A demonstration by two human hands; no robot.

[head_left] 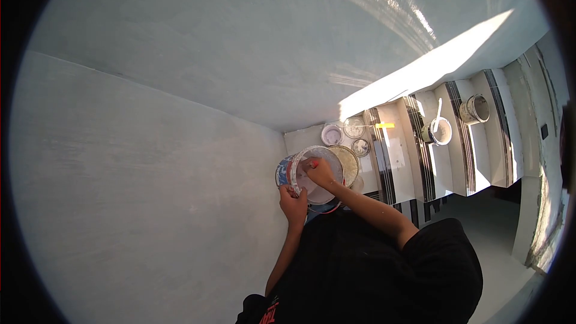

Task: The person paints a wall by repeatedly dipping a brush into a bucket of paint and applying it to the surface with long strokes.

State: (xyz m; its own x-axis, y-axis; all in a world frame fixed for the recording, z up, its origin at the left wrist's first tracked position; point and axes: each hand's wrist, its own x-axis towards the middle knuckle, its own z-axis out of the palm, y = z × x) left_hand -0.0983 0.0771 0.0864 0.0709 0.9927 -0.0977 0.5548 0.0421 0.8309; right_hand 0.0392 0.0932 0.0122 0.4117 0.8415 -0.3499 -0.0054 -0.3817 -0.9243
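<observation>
Below, left hand (293, 200) gripping bucket rim (294, 173), right hand (321, 172) clenched around red handle (314, 164)

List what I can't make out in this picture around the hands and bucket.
All in the head view:
- Red item in the right hand: mostly hidden by the fist.
- Left hand: too small to tell whether it grips the bucket's rim.
- Bucket's bottom: hidden by its pale contents.
- Shirt lettering: cut off by the lower edge.

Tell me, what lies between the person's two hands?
Between the left hand and right hand: part of the bucket, its rim and pale inside, in the head view.
</observation>
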